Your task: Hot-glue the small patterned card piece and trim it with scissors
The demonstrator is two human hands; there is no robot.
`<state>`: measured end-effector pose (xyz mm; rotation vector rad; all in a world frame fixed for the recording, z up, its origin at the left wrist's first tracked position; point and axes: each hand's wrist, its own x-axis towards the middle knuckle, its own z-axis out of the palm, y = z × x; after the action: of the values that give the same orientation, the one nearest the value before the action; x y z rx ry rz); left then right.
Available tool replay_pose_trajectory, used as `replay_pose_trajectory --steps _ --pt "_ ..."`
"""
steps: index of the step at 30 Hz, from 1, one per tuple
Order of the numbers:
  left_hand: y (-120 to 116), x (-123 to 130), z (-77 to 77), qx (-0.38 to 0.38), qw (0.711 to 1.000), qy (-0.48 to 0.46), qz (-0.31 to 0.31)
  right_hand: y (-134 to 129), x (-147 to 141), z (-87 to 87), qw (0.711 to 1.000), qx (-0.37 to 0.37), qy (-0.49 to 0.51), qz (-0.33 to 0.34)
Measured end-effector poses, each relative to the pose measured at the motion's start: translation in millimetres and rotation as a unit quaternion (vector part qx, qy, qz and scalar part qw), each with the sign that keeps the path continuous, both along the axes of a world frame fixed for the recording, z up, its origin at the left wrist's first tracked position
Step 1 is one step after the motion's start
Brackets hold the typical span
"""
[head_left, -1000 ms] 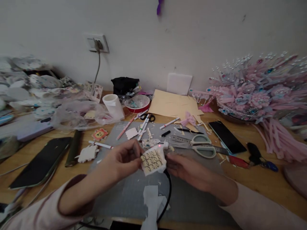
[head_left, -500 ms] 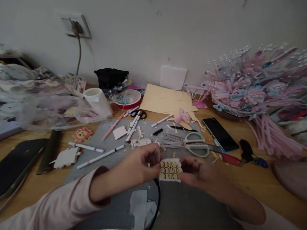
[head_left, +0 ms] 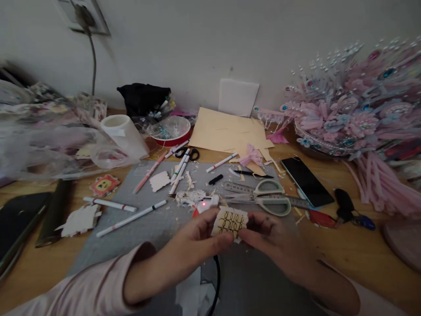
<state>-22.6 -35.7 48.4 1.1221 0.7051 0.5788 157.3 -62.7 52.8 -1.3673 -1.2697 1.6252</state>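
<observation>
Between my two hands is a small pale piece of card (head_left: 229,220) with black looped lines drawn on it and uneven white edges. My left hand (head_left: 205,237) grips its left and lower edge, thumb across the front. My right hand (head_left: 263,232) pinches its right side, with the fingers partly behind it. Just beyond the card lies a white device (head_left: 208,202) with a glowing red light, and a black cable (head_left: 216,281) shows nearer to me. Large scissors (head_left: 268,198) rest past my right hand, over a metal ruler (head_left: 297,202).
A grey cutting mat (head_left: 131,250) lies under my hands, with markers (head_left: 131,218) and paper scraps strewn over it. A phone (head_left: 307,182) and keys (head_left: 357,220) are at right. Yellow card sheets (head_left: 226,129), a red-rimmed bowl (head_left: 173,141) and a pink beaded decoration (head_left: 348,114) stand farther back.
My left hand has moved from the card's upper left corner to its lower left edge. The card is tilted and slightly higher, and the white device has come into sight.
</observation>
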Motion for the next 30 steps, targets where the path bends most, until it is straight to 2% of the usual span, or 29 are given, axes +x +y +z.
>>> replay_pose_trajectory --steps 5,7,8,10,12,16,19,21,23,26,30 --pt "-0.7 -3.4 1.9 0.016 0.997 0.054 0.047 -0.8 1.8 4.1 0.998 0.030 -0.027 0.048" --pt "1.2 -5.5 4.7 -0.005 0.996 0.051 0.077 3.9 16.1 6.2 0.989 0.072 -0.111 0.062" --pt "2.2 -6.5 6.1 -0.016 0.995 0.043 0.090 7.6 26.3 5.5 0.978 0.105 -0.176 0.044" --pt "3.9 -8.1 8.1 -0.035 0.994 0.020 0.103 16.3 49.9 -0.8 0.930 0.188 -0.314 -0.014" --pt "5.4 -9.2 8.6 -0.051 0.993 -0.005 0.104 25.0 72.1 -12.2 0.873 0.229 -0.426 -0.063" --pt "8.7 -10.6 5.8 -0.072 0.991 -0.045 0.106 36.9 94.8 -30.5 0.823 0.245 -0.512 -0.002" --pt "10.6 -11.6 3.8 -0.080 0.990 -0.060 0.102 43.0 96.0 -31.0 0.770 0.282 -0.569 0.061" --pt "11.3 -12.0 4.3 -0.087 0.988 -0.063 0.108 46.7 95.3 -27.4 0.746 0.312 -0.579 0.106" --pt "12.1 -12.0 6.1 -0.090 0.987 -0.063 0.117 49.6 94.9 -22.6 0.735 0.314 -0.585 0.138" --pt "13.8 -11.5 8.8 -0.086 0.986 -0.071 0.123 50.9 92.6 -14.4 0.734 0.289 -0.590 0.171" --pt "16.4 -11.4 7.7 -0.071 0.987 -0.061 0.130 47.9 86.4 -5.9 0.735 0.256 -0.602 0.178"
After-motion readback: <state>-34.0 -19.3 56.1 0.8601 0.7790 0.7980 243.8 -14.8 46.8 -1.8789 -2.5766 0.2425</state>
